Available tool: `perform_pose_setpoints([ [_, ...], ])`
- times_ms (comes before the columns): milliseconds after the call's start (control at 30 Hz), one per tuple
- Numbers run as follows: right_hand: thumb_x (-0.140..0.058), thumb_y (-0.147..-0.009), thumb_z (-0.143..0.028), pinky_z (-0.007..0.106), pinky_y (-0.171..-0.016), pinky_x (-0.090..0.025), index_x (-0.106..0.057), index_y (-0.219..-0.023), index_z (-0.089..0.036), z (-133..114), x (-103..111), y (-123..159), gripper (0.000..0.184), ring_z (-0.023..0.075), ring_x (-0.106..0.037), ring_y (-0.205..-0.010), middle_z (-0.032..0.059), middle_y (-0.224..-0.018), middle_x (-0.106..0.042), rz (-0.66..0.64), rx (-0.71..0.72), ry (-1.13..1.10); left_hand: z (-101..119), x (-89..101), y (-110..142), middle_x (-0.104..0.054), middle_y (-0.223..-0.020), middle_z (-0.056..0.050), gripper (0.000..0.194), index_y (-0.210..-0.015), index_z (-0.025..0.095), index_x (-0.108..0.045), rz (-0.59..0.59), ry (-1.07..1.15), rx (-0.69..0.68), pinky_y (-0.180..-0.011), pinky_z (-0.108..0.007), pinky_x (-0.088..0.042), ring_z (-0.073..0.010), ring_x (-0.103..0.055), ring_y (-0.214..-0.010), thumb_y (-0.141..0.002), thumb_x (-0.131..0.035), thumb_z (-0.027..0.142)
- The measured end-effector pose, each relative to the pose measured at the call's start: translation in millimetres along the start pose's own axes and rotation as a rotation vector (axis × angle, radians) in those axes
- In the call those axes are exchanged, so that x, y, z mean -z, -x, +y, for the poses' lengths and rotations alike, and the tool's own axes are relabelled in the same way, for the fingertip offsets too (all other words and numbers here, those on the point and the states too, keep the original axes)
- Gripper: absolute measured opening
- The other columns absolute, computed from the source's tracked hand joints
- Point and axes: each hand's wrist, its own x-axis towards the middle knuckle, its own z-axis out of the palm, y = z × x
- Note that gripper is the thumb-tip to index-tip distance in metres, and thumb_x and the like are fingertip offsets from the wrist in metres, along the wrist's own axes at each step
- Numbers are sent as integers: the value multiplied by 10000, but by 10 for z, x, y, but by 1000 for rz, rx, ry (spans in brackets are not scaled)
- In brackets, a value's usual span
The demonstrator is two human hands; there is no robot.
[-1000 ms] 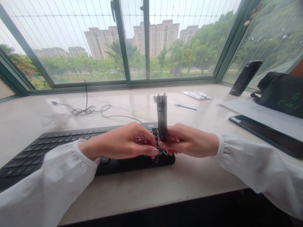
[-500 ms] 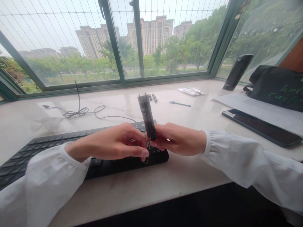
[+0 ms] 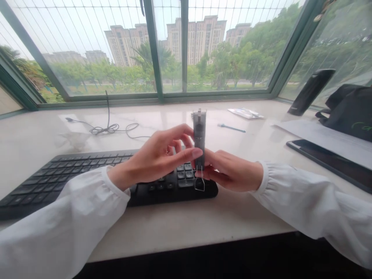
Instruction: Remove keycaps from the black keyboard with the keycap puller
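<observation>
A dark grey keycap puller [image 3: 199, 133] stands upright over the right end of the black keyboard [image 3: 95, 164]. Its bent wire prongs point down above the number pad. My right hand [image 3: 232, 169] grips its lower body from the right, fingers partly hidden behind it. The thumb and index finger of my left hand [image 3: 158, 155] close on its body from the left, while the other fingers curl loosely. Between my hands, several number-pad keys show below the fingers.
A coiled cable [image 3: 109, 129] lies behind the keyboard. Farther right are a thin blue stick [image 3: 232, 128], a plastic packet [image 3: 245, 113], white paper [image 3: 319, 135], a phone [image 3: 328, 164], a black cylinder [image 3: 310, 93] and a dark bag [image 3: 351, 110]. Windows border the back.
The puller has turned more upright. My left hand has risen from its wire end to its body. The view has shifted left, so the scene sits farther right.
</observation>
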Motion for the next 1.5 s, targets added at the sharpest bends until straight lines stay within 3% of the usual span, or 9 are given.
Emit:
perform_pose_setpoints([
  [267, -439, -976, -224, 215, -521, -365, -384, -1284, -127, 53, -30, -15, 328, 103, -453, -510, -16, -674, -557, 23, 40, 53, 76, -60, 9, -548, -703, 4, 240, -870, 136, -561, 34, -7, -41, -440, -185, -344, -68, -487, -535, -920, -577, 370],
  [467, -469, -967, -201, 226, -602, -436, -450, -1223, -157, 56, -27, -24, 261, 123, -566, -644, 28, -808, -636, 35, 44, -35, 65, -103, -5, -507, -712, 12, 212, -893, 137, -527, 19, 62, -36, -460, -169, -377, -64, -486, -552, -943, -540, 343],
  [733, -473, -965, -201, 224, -623, -456, -507, -1098, -153, 115, -34, -30, 146, 111, -540, -655, 6, -778, -603, 2, -24, -125, 9, -137, -29, -528, -737, 11, 207, -898, 145, -525, 34, 167, 20, -490, -164, -401, -68, -490, -576, -926, -568, 345],
  [933, -503, -954, -236, 210, -619, -453, -568, -1016, -152, 93, 37, -54, 123, 104, -568, -662, 19, -801, -642, -39, -32, -76, 12, -61, -14, -540, -746, -3, 257, -911, 126, -587, 65, 17, -3, -535, -176, -414, -79, -490, -614, -939, -530, 375],
  [1167, -505, -964, -310, 202, -565, -428, -600, -966, -138, 111, 2, -41, 196, 96, -537, -610, 6, -740, -624, -12, -89, -66, 46, 15, -2, -579, -651, 5, 335, -946, 128, -629, -76, -79, 27, -489, -185, -357, -77, -484, -530, -920, -542, 451],
  [1333, -512, -960, -300, 213, -603, -449, -613, -963, -134, 136, -19, -19, 194, 112, -539, -652, 18, -754, -616, 3, -122, -143, 36, 84, 11, -517, -553, 1, 505, -657, 120, -639, -154, -171, 162, -437, -209, -247, -70, -402, -481, -887, -538, 557],
  [1500, -511, -959, -389, 226, -597, -449, -589, -906, -135, 165, -4, -9, 271, 123, -528, -659, 29, -740, -604, -14, -119, -202, 36, 145, 36, -442, -537, 21, 494, -699, 136, -679, -335, -169, 260, -420, -240, -159, -68, -306, -447, -823, -587, 605],
])
